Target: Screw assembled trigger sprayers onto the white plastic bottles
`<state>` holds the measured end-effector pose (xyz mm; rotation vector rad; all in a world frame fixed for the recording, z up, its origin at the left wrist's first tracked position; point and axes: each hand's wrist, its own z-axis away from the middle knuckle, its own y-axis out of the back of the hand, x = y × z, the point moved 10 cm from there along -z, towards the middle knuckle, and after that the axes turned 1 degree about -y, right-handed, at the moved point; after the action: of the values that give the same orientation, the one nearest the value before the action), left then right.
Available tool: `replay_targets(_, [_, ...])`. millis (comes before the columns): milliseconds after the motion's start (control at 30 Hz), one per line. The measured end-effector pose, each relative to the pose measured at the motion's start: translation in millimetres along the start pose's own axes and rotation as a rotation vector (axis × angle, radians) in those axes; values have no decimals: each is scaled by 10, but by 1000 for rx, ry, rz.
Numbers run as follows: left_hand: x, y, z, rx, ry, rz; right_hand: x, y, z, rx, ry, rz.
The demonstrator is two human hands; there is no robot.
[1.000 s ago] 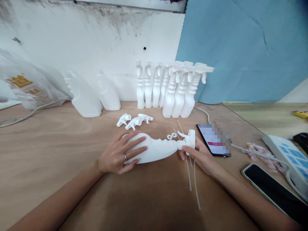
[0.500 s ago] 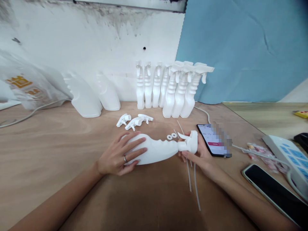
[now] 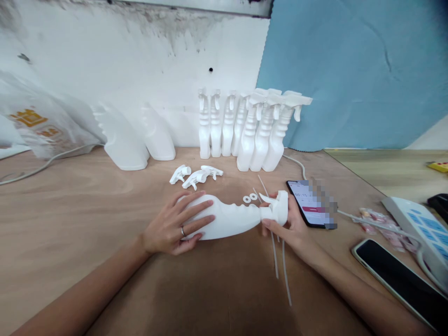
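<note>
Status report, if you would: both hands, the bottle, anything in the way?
Left hand gripping bottle. Right hand on spray head, at bottle's neck. Bottle sideways. Tubes partly beneath right hand.

The left hand [image 3: 167, 227] wears a slim, plain silver-coloured ring [image 3: 182, 231] on one of its fingers [image 3: 199, 225]. The right hand [image 3: 294, 228] and both forearms [image 3: 96, 282] are bare.

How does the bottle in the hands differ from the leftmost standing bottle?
The held bottle lies sideways, while the leftmost bottle stands upright. The held bottle has a spray head at its neck; the leftmost bottle shows none. Both are white, with a ridged edge.
</note>
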<state>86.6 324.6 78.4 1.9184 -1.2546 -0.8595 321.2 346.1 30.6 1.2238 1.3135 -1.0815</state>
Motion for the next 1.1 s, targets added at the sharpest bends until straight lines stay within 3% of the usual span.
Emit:
replay_targets(367, [6,0,-23,0,-5,-10,21,1,-17,-5,-31,7])
replay_targets(567, [8,9,-22,9,-9,-15,67,-30,-33,-105,-74,-62])
replay_targets(833, [-5,-4,11,-6,-12,10,125,58,-44,-25,-144,-48])
replay_targets(1100, [23,-30,17,-4,-34,-15,151,5,-4,-28,-131,-83])
